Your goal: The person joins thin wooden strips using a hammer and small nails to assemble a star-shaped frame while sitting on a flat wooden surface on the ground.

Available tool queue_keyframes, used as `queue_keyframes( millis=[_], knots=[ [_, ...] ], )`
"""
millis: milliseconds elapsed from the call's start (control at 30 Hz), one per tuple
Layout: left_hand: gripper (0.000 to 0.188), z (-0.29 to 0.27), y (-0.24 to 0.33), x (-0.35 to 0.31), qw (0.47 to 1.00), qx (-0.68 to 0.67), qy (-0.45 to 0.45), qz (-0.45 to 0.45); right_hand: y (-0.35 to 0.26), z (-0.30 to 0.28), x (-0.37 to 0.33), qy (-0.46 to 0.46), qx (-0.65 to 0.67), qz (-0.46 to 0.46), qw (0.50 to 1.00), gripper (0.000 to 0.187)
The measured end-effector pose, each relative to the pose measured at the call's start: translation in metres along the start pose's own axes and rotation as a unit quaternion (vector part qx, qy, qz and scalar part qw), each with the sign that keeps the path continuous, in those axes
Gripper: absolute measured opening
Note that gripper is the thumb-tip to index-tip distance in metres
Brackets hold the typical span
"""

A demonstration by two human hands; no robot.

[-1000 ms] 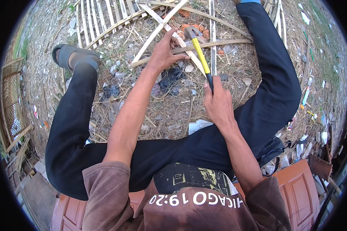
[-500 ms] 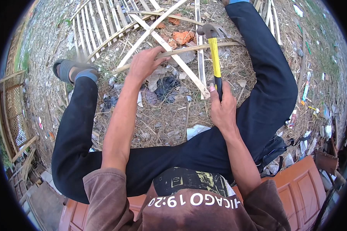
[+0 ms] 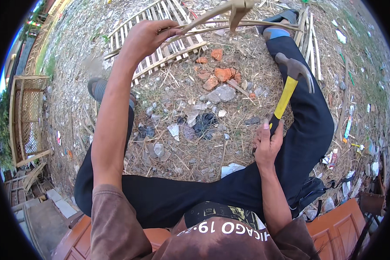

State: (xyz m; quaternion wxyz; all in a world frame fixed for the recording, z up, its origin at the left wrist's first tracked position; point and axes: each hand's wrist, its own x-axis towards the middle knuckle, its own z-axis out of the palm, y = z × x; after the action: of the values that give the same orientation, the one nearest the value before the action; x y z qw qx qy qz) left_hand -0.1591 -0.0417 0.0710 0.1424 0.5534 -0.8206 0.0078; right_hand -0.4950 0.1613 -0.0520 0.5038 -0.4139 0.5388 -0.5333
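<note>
My left hand (image 3: 151,37) is closed on one end of a wooden slat frame (image 3: 208,16), lifted off the ground at the top of the view. Its thin strips run to the right toward my right foot, and part of it is cut off by the upper edge. In my right hand (image 3: 269,141) is a claw hammer (image 3: 287,96) with a yellow and black handle. The hammer's metal head points up and away, in front of my right leg. Nothing touches the hammer head.
A slatted wooden panel (image 3: 160,41) lies on the ground beyond my left hand. Broken orange brick pieces (image 3: 223,74) and a grey stone (image 3: 222,93) lie between my legs. More loose strips (image 3: 311,47) lie by my right foot. An orange-brown panelled door (image 3: 340,229) is beneath me.
The slat frame has risen off the ground in my left hand, which moved up and away. The hammer has shifted right and tilted, apart from the wood. The brick pieces now show fully.
</note>
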Motion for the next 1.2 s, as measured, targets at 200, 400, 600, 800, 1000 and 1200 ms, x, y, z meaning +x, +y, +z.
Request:
queue_keyframes(
  millis=[200,400,600,800,1000,1200],
  knots=[
    [0.025,-0.029,-0.022,0.028,0.997,0.046,-0.023,-0.053,0.004,-0.001,-0.001,0.01,-0.012,-0.007,1.0,0.025],
    [0.044,-0.027,-0.019,0.014,0.99,-0.077,-0.032,-0.114,0.0,0.006,-0.001,0.003,-0.025,0.012,1.0,0.02],
    [0.058,-0.019,-0.01,0.007,0.979,-0.13,-0.045,-0.153,0.002,0.004,0.0,-0.012,-0.045,0.022,0.999,0.017],
    [0.052,-0.014,0.011,0.015,0.995,0.01,-0.032,-0.09,0.003,0.007,-0.001,-0.017,-0.043,0.022,0.999,0.016],
    [0.042,-0.024,0.016,0.022,0.997,0.046,-0.03,-0.057,0.001,0.006,-0.002,-0.025,-0.034,0.037,0.998,0.017],
    [0.033,-0.037,0.02,0.02,0.992,0.109,0.057,-0.005,-0.001,0.007,-0.001,-0.017,-0.016,0.043,0.999,0.017]
  ],
)
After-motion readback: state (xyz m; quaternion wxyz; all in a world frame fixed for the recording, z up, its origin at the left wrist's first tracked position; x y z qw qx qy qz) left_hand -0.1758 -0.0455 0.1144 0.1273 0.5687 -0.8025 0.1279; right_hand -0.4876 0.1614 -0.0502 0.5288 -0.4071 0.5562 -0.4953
